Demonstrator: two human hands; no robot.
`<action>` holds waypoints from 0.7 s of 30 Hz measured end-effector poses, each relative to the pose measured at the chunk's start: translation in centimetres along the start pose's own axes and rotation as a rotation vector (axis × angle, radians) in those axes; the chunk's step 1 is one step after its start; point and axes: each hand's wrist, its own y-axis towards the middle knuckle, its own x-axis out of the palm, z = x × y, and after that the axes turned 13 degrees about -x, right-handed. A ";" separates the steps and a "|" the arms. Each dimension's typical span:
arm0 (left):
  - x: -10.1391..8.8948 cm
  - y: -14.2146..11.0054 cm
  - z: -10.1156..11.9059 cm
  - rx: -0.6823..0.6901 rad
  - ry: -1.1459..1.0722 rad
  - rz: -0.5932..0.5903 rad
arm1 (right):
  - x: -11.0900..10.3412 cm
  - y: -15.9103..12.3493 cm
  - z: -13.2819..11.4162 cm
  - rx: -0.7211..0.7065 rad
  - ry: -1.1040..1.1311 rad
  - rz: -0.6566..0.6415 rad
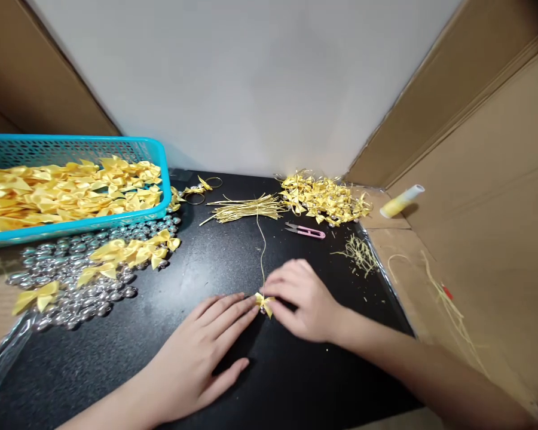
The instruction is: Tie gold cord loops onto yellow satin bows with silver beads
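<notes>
A small yellow ribbon bow (264, 303) lies on the black table between my hands, with a silvery bead partly visible at its lower side. A thin gold cord (264, 251) runs up from the bow towards a bundle of gold cords (246, 208). My left hand (210, 340) lies flat, fingers stretched and thumb apart, its fingertips touching the bow's left side. Around the right side of the bow, my right hand (300, 301) has its thumb and index finger closed in a pinch where the cord meets the ribbon; the exact contact is partly hidden.
At left stands a turquoise basket (164, 173) of yellow bows, with silver beads (89, 304) and loose bows before it. Pink thread snips (305, 231), a pile of finished bows (325, 200) and cord scraps (361, 254) lie to the right. A tube (401, 202) rests by the cardboard wall (484, 179).
</notes>
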 end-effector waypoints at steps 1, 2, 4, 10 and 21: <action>0.3 0.1 -0.3 0.034 0.002 -0.025 | 0.3 -1.7 -1.0 -0.024 -0.014 -0.042; 0.5 0.2 -0.5 0.050 -0.001 -0.048 | 0.6 -3.0 -1.6 -0.014 -0.025 -0.093; 1.0 0.4 -0.9 0.041 -0.020 -0.080 | 1.0 -4.7 -2.0 0.025 -0.036 -0.125; 1.4 0.3 -1.3 0.046 -0.079 -0.134 | 1.4 -4.9 -0.7 0.011 -0.054 -0.150; -0.8 5.6 -6.7 -0.206 0.048 0.244 | 1.3 -4.7 -0.2 0.046 0.029 0.218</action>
